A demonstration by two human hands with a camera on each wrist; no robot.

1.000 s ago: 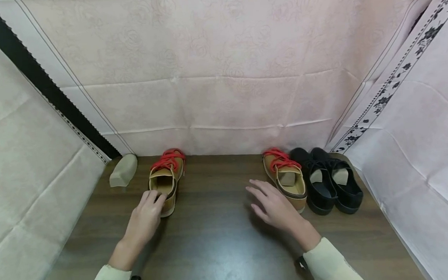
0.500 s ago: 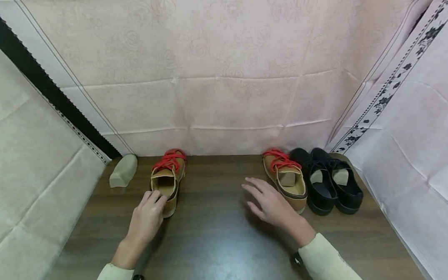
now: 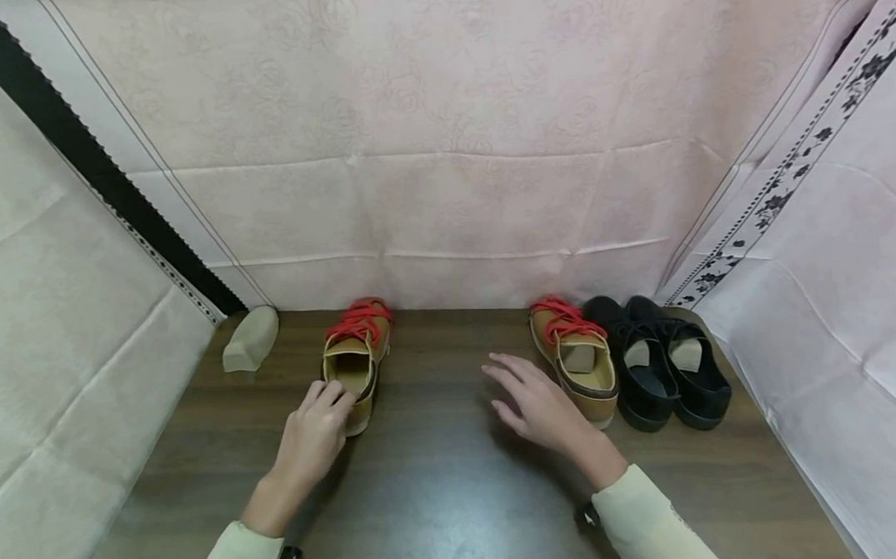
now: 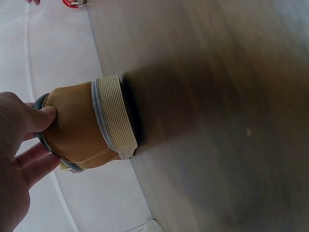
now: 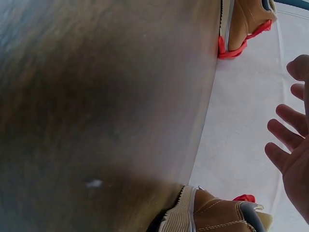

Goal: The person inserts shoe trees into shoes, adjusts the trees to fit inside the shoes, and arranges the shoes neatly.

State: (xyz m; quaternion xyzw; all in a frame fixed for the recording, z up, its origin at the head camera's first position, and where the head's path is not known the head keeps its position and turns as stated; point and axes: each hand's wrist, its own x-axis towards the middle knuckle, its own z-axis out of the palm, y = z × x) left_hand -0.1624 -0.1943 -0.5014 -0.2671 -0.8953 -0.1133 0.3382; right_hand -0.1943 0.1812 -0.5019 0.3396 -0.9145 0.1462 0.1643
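Observation:
My left hand (image 3: 312, 440) pinches the heel collar of a tan shoe with red laces (image 3: 358, 327), thumb outside the heel and fingers inside the opening. In the left wrist view the heel (image 4: 77, 121) faces the camera, its ribbed cream sole close over a dark shadow on the wooden surface. My right hand (image 3: 544, 413) hovers with spread, relaxed fingers and holds nothing. Just right of it stands the matching tan shoe (image 3: 602, 408), with a pale block (image 3: 577, 358) inside its opening.
Two black shoes (image 3: 646, 408) stand side by side right of the matching tan shoe, each with a pale insert. An off-white shoe-shaped form (image 3: 251, 338) lies at the back left. Pale cloth walls (image 3: 445, 204) enclose the wooden surface (image 3: 442, 496) behind and at both sides.
My left hand has moved rightward with the tan shoe, away from the off-white form. The right hand has shifted slightly left. The other shoes keep their places.

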